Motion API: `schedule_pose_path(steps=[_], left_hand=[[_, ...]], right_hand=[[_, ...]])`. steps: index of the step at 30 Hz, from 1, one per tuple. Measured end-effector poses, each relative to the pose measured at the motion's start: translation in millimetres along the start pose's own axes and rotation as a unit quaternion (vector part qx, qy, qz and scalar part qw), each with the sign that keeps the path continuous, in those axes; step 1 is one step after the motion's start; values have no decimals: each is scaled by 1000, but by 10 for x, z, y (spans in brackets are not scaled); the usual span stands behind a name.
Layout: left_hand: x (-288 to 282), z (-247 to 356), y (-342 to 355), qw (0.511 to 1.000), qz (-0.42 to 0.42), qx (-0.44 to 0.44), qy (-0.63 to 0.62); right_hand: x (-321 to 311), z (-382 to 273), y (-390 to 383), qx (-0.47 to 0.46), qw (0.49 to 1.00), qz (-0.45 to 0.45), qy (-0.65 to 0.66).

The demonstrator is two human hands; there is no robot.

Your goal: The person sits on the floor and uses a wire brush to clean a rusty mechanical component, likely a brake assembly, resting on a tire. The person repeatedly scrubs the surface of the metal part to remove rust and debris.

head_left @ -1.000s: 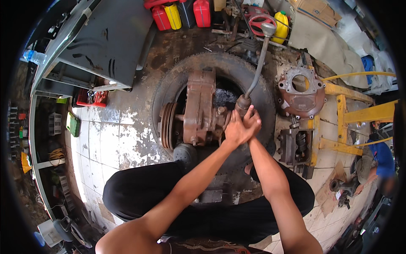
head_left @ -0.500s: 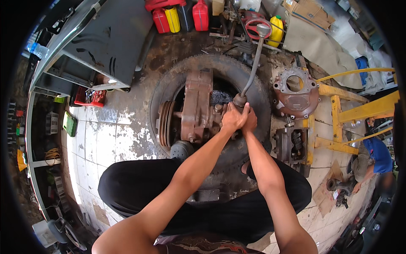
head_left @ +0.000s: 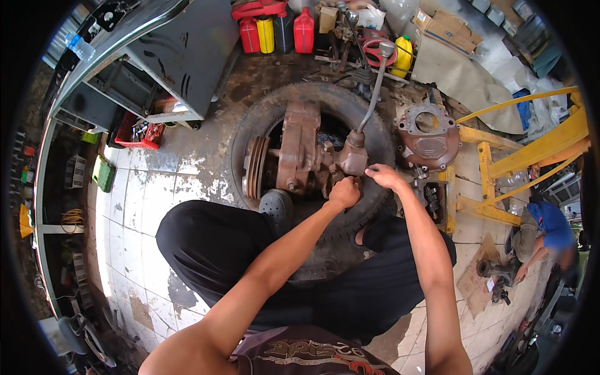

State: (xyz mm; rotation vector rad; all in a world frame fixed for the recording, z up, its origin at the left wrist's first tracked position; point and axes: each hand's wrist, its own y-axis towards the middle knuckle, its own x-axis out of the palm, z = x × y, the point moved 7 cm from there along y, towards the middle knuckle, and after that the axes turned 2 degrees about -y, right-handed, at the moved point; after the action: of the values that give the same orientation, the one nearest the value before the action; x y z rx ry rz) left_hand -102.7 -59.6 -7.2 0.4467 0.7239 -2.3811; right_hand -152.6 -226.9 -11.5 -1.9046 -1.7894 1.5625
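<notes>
A brown, dirty gearbox [head_left: 296, 150] lies over a black tyre [head_left: 340, 95] between my legs. At its left end sits a grooved round drum [head_left: 255, 169]; at its right end a boxy housing [head_left: 355, 159] carries a long gear lever [head_left: 377, 87], tilted up and away. My left hand [head_left: 345, 192] is closed in a fist just under this housing; whatever its fingers hold is hidden. My right hand [head_left: 386, 178] is at the housing's right side, fingertips pinched together against its lower edge. Anything small between them cannot be made out.
Right of the tyre stand a brown bell housing [head_left: 431, 147] and a yellow metal frame [head_left: 487, 169]. A grey metal bench [head_left: 181, 62] and a red crate [head_left: 139, 132] are at the left. Jerrycans [head_left: 304, 30] line the back. Another person [head_left: 550, 234] crouches at far right over parts.
Both hands have come off the base of the gear lever and moved nearer to me. They were clasped together and are now apart, at the housing's near side. My view has shifted slightly.
</notes>
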Motion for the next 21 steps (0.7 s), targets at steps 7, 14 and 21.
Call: schedule_pose_path(steps=[7,14,21], left_hand=[[18,-163,-69,933,-76,-38,-350],[87,-125,-111,798,-137,-113,-576],[1,23,-232,808,-104,-45,-578]], right_hand=[[256,-195,-616,-9,968,-70,242],[20,-239,-842,-67,956,56,279],[-21,-139,-941,-71,911,117,389]])
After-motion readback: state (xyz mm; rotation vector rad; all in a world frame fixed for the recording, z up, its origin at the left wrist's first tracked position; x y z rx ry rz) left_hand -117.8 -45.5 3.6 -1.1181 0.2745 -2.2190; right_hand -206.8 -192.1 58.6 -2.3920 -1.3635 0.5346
